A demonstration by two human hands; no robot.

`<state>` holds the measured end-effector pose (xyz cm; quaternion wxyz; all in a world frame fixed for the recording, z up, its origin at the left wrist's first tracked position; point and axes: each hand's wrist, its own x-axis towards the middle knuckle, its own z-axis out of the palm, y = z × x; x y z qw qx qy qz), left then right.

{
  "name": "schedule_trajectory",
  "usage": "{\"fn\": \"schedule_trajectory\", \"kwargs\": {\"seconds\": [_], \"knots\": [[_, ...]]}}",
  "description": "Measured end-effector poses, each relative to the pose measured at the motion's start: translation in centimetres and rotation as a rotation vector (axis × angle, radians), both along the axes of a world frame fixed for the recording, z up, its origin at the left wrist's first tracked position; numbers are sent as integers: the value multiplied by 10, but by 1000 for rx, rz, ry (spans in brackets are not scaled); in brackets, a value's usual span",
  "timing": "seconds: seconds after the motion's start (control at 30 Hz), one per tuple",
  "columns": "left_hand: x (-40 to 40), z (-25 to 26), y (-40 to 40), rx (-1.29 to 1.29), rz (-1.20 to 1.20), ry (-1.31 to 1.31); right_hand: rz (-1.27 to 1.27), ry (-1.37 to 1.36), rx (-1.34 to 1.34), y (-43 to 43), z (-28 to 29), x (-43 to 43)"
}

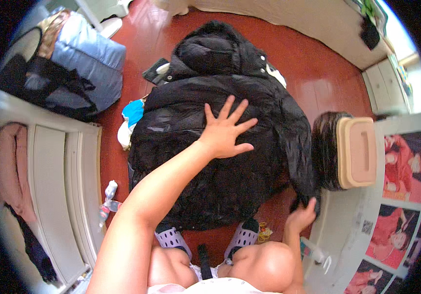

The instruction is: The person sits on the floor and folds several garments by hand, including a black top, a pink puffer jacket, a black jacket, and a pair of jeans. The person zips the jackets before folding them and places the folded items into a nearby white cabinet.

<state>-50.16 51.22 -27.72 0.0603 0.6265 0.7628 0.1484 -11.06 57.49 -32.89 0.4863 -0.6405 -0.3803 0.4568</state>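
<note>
A black hooded puffer jacket (pixel 195 176) lies spread on the reddish-brown floor before me, its hood at the far end. My left hand (pixel 227 134) is pressed on the middle of the jacket, palm down with fingers apart. Down at the right, my right hand (pixel 302 217) grips the cuff end of the jacket's sleeve (pixel 295 147); its fingertips are partly hidden. Beneath the jacket, other items stick out: blue-and-white cloth (pixel 133 112) on the left and a white piece (pixel 276 76) near the hood.
My purple clogs (pixel 171 238) touch the jacket's near edge. To the right stands a dark bin with a beige lid (pixel 357 152). Blue bedding (pixel 89 55) and black bags fill the upper left. White cabinets (pixel 48 176) line the left; a plastic bottle (pixel 111 187) lies beside them.
</note>
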Motion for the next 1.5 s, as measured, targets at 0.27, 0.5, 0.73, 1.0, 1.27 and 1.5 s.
{"fn": "schedule_trajectory", "kwargs": {"seconds": [0.27,0.5,0.73,1.0,1.27,1.5], "knots": [[7,-13,-7,92,-51,-59,671,-454,575,2,123,-141],[11,-33,-75,-304,-156,-87,1801,-1184,947,20,77,-300],[-9,14,-103,760,159,-230,1811,-1099,1136,42,84,-301],[-43,-24,-40,26,314,-69,1248,-438,1128,67,126,-363],[-37,-22,-20,-15,268,-122,931,-347,66,201,121,-498],[-42,-28,-25,-33,288,-116,1256,-316,188,153,145,-482]]}}
